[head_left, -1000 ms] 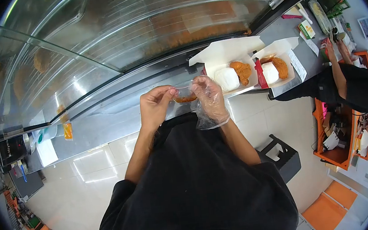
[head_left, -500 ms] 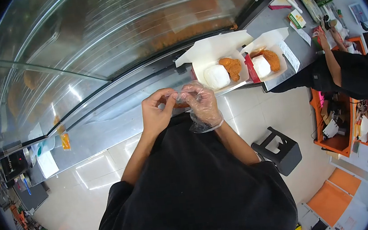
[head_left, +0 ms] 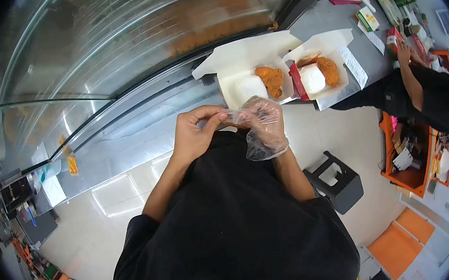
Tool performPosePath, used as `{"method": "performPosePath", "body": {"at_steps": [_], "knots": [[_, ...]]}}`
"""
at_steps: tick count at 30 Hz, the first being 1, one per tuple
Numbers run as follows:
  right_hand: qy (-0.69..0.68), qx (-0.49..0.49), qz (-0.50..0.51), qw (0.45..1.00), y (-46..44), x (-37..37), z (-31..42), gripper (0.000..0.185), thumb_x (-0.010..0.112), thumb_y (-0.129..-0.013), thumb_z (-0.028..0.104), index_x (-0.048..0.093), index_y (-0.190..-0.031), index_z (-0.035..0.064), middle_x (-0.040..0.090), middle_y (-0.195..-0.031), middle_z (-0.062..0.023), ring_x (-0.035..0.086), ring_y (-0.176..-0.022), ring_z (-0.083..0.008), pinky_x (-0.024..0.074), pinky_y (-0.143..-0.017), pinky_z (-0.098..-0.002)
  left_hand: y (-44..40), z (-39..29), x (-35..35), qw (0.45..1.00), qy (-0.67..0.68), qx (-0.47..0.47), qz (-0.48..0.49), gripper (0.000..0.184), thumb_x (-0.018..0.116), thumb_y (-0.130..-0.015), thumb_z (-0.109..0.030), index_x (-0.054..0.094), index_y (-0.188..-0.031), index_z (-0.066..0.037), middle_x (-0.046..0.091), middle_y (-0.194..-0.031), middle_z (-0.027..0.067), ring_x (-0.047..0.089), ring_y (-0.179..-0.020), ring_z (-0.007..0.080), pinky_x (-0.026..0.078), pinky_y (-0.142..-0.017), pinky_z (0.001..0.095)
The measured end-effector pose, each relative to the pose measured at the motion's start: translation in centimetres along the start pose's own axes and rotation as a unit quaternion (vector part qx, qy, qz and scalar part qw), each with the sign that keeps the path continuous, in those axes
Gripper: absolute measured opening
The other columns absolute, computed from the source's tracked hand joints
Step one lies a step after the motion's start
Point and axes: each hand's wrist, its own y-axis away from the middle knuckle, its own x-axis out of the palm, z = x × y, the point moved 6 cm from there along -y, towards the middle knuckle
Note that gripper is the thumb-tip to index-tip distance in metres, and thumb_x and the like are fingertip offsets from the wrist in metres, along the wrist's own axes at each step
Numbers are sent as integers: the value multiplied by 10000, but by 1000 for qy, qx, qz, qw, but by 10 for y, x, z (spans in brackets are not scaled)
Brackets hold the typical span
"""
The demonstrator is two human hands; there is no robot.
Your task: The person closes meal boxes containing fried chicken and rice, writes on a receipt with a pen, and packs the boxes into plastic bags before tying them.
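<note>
My bare left hand (head_left: 195, 132) pinches the clear plastic between thumb and forefinger. Opposite it, my right hand (head_left: 266, 122) wears a clear plastic glove (head_left: 262, 146), loose and crumpled at the wrist. Its fingers are closed on the same stretch of clear film (head_left: 234, 117) that joins the two hands. Behind the hands, partly hidden, is something reddish-brown. Just beyond my right hand stands an open box (head_left: 227, 85) with a white round item (head_left: 250, 89) and fried chicken (head_left: 270, 81). A second open box (head_left: 341, 81) beside it holds similar food.
A glass display case (head_left: 131, 35) rises over the metal counter (head_left: 123, 161). An orange packet (head_left: 72, 165) lies at the left. Below the counter stands a black stool (head_left: 347, 188) on the floor. At the right, a person in black (head_left: 442, 98) handles a red box (head_left: 393, 40).
My right hand has shifted right, away from my left, stretching the film between them. The view has moved, so the boxes appear further left. The other person's hands now touch a red box.
</note>
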Motion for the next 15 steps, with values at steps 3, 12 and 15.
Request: {"method": "performPosePath", "body": {"at_steps": [3, 12, 15], "knots": [[28, -41, 52, 997, -15, -26, 8, 108, 784, -885, 0, 676, -886, -12, 689, -900, -120, 664, -788, -156, 552, -718, -290, -8, -8, 22, 999, 37, -26, -14, 117, 768, -933, -91, 770, -977, 17, 779, -888, 70, 678, -787, 88, 539, -773, 250], [157, -104, 111, 976, -48, -52, 32, 72, 795, -855, 11, 754, -907, -17, 713, -841, -94, 672, -790, -188, 532, -702, -315, -25, -12, 72, 990, 30, 44, -131, 94, 716, -959, -51, 739, -967, 40, 759, -939, 79, 679, -892, 115, 537, -849, 283], [133, -68, 135, 980, -67, -62, 24, 101, 795, -841, 15, 772, -931, -26, 723, -851, -110, 679, -783, -208, 535, -715, -331, -31, -21, 76, 979, -78, 91, -163, 73, 708, -953, -26, 735, -965, 40, 755, -920, 64, 665, -873, 109, 529, -847, 280]]}}
